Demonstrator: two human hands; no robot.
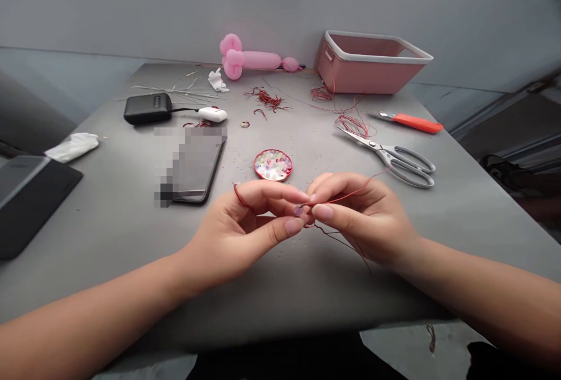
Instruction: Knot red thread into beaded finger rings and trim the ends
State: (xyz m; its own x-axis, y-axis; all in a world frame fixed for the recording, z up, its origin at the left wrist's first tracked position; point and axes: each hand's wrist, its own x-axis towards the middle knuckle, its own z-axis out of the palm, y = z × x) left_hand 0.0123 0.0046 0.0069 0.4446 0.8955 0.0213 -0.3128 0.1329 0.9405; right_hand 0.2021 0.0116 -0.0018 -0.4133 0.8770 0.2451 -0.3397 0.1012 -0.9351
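Close together above the table's front part, my two hands work on a small piece of red cord. My left hand (249,219), with a thin red cord ring on its index finger, pinches near a small purplish bead (299,210) on the cord. Thumb and fingertips of my right hand (359,210) are closed on the thin red thread (346,195), whose end runs up to the right. Darker loose thread ends (342,241) hang below. Just beyond my fingers lies a round red-rimmed dish (255,171) with small beads of several colours.
Scissors (390,158), an orange cutter (418,123) and red thread coils (353,124) lie right. Behind are a pink bin (368,73), pink balloon (258,60) and red thread scraps (268,99). Left are a phone (197,163), black power bank (148,109), white case (213,114) and tissue (73,147).
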